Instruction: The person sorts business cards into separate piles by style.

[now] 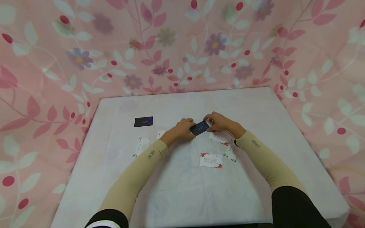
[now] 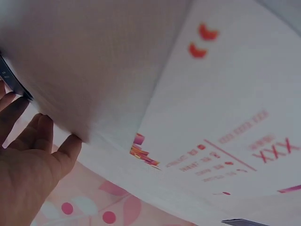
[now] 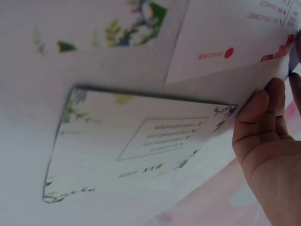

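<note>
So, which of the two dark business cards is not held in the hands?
The left dark business card, lying flat on the white tablecloth; the other dark card is held between the left hand and the right hand.

Free cloth stretches beyond this navy card! Left of it, past my left hand, a black card intrudes; on its near side, a red-cornered card.
</note>
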### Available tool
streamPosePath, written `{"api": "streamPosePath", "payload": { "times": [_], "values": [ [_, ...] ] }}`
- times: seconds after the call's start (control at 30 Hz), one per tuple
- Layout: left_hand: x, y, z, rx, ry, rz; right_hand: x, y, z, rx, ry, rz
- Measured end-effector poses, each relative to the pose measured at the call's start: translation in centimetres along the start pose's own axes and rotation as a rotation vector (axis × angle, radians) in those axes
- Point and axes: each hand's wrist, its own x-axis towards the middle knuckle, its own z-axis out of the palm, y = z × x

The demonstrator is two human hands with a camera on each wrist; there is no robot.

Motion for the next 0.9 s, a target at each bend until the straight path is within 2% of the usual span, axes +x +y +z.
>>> {"api": "streamPosePath", "payload": {
  "times": [0.27,0.43,0.73,0.9],
  "values": [
    [0.4,-0.3,-0.3,-0.053,0.055,0.038,0.3,0.2,-0.1,0.023,0.031,-0.003],
    [0.5,-0.7,-0.1,-0.064,0.103,0.025,0.4,0.1,0.3,0.026,0.051,-0.013],
    [0.5,-1.1,0.1,-0.081,0.088,0.026,0.1,0.1,0.8,0.007,0.066,-0.011],
    [0.4,-1.4,0.1,-0.103,0.117,0.038,0.1,0.4,1.0,0.035,0.086,-0.022]
  ]
}}
